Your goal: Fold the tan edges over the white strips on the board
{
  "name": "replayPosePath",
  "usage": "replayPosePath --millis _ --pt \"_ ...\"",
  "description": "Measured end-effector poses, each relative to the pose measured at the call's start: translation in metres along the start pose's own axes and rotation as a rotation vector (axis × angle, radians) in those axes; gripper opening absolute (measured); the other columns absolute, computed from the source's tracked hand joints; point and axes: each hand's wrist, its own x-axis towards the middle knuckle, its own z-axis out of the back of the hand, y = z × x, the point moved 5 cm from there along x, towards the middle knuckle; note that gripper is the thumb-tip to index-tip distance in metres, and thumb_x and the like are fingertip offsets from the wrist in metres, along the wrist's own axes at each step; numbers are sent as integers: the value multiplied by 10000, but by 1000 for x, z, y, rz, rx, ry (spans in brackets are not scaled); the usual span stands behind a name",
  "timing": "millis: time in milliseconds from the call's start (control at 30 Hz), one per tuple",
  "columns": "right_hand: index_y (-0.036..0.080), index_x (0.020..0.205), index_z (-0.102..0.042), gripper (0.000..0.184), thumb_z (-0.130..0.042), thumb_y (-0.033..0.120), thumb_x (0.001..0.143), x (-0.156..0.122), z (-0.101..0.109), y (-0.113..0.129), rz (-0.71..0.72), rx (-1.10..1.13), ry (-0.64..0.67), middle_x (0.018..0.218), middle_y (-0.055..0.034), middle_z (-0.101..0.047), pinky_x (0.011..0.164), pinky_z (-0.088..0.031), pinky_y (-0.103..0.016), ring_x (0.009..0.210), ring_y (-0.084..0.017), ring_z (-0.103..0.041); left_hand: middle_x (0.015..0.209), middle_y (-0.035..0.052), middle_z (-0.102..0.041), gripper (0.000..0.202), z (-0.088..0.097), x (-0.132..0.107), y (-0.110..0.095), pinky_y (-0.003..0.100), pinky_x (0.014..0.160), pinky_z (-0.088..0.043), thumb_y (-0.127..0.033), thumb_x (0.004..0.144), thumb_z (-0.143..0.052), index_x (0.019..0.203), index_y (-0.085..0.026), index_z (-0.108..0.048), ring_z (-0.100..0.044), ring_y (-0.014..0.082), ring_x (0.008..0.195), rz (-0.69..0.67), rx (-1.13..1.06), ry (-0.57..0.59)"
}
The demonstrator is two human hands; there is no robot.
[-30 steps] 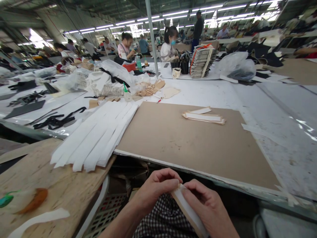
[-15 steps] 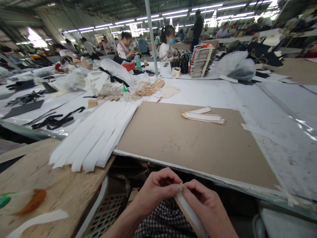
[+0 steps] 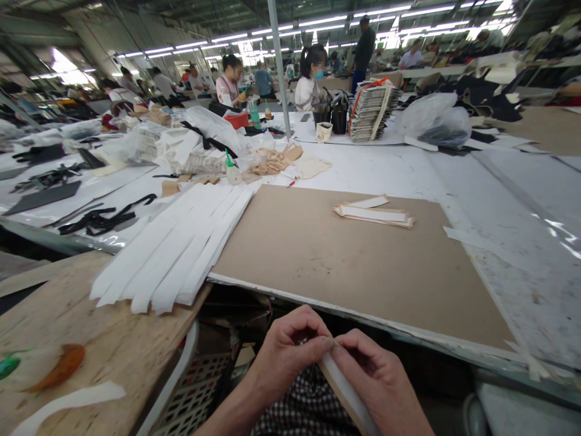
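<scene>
Both hands meet over my lap, just off the table's front edge. Between them is a narrow strip point(image 3: 348, 392), white on one face with a tan border. My left hand point(image 3: 293, 342) pinches its upper end between thumb and forefinger. Right beside it, my right hand point(image 3: 379, 372) grips the same strip, thumb along the white face, fingers curled behind. The strip's lower part slants down to the right and leaves the view. A small pile of similar tan-edged strips point(image 3: 374, 215) lies on the brown board point(image 3: 318, 260) in front of me.
Long white strips point(image 3: 172, 242) fan out left of the board, overhanging a wooden board point(image 3: 86, 315). On that wood lies a bottle with orange-brown contents point(image 3: 59, 367). A white plastic basket point(image 3: 195, 387) stands below. Farther back are a green-tipped bottle point(image 3: 232, 169), a metal pole point(image 3: 279, 72) and co-workers.
Hardly anything differs. Both hands keep their pinch on the strip's end, with the left hand's fingers shifted very slightly.
</scene>
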Motion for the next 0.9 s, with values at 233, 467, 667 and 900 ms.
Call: replayPosePath --millis 233,467,667,900 --pt "202 748 -699 381 -648 577 791 1 3 -2 9 -6 -9 719 -3 -592 606 -399 -229 676 -146 -496 751 4 -581 140 1 -1 9 236 705 -393 -291 802 -700 767 -156 -715 -495 147 752 101 -130 38" --pt "208 830 -722 344 -621 537 822 4 2 2 44 -56 46 760 2 -624 656 -428 -232 724 -157 -550 744 12 -610 145 5 0 2 235 686 -402 -287 772 -740 753 -144 -723 -521 146 734 68 -25 15" --pt "218 871 -721 185 -681 367 770 -1 41 7 -34 -393 190 742 13 -660 591 -400 -230 682 -165 -562 688 -23 -564 234 22 -1 9 186 586 -412 -361 800 -731 772 -150 -634 -496 95 628 104 -348 -264" --pt "201 803 -692 295 -724 488 743 -20 85 13 55 -67 -248 705 27 -609 607 -409 -227 669 -139 -529 790 9 -651 370 42 -8 32 211 608 -542 -328 566 -886 811 -140 -681 -598 133 680 206 -531 -504"
